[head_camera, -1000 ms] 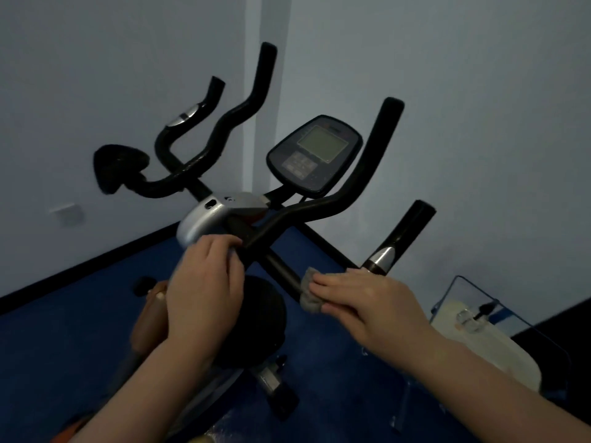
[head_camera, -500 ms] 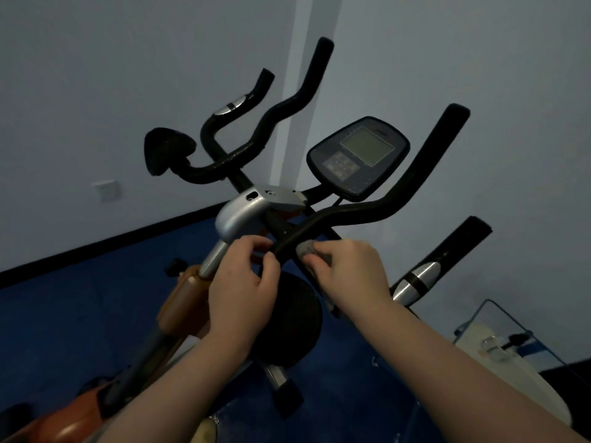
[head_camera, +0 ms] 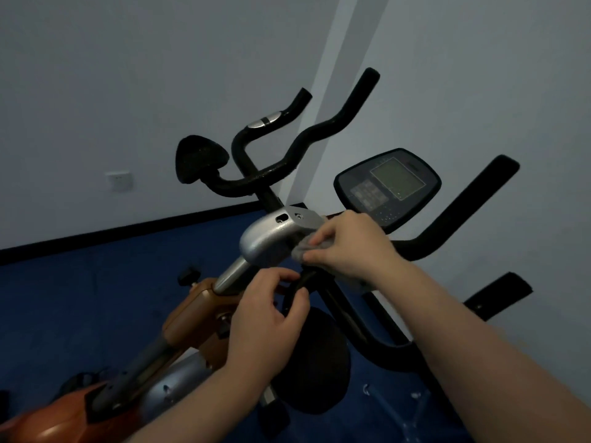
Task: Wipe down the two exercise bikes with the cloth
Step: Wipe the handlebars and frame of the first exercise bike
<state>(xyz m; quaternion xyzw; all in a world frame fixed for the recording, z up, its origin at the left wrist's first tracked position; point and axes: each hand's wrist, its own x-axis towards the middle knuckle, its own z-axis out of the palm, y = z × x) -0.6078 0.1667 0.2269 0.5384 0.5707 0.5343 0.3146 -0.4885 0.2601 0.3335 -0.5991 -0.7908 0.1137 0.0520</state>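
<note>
An exercise bike with an orange frame (head_camera: 195, 311), black handlebars (head_camera: 319, 132) and a silver stem cover (head_camera: 268, 238) fills the middle. My right hand (head_camera: 348, 247) pinches a grey cloth (head_camera: 303, 249) against the right side of the silver cover. Just below, my left hand (head_camera: 268, 318) grips a black bar (head_camera: 295, 290) of the handlebar. A black console (head_camera: 388, 187) with a grey screen sits behind my right hand. Which of the black bars at the right belong to a second bike is unclear.
Blue floor (head_camera: 80, 298) surrounds the bike, with a black skirting along grey walls. A white wall socket (head_camera: 119, 181) sits at the left. A black round pad (head_camera: 315, 359) hangs under my hands. More black bars (head_camera: 499, 295) stick out at the right.
My right hand has moved the cloth up from the black bar onto the silver stem cover. My left hand keeps its hold lower on the bar. The camera has shifted left and closer.
</note>
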